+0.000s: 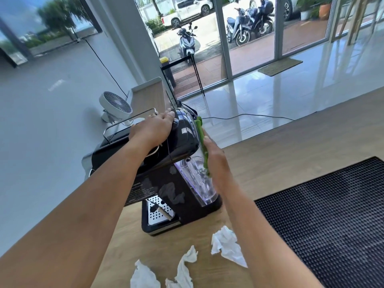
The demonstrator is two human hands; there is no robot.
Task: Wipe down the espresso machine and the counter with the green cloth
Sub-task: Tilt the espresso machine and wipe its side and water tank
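Observation:
A black espresso machine (pixel 162 175) stands on the wooden counter (pixel 280 161), its clear water tank (pixel 197 183) facing right. My left hand (pixel 153 127) lies flat on the machine's top with its fingers straight. My right hand (pixel 216 161) presses the green cloth (pixel 202 142) flat against the machine's right side, over the tank and the black lid above it. Only a narrow strip of the cloth shows between my palm and the machine.
Three crumpled white tissues (pixel 226 246) lie on the counter in front of the machine. A black rubber mat (pixel 332 221) covers the counter at the right. A small white fan (pixel 115 106) stands behind the machine. A cable (pixel 249 116) runs across the tiled floor beyond.

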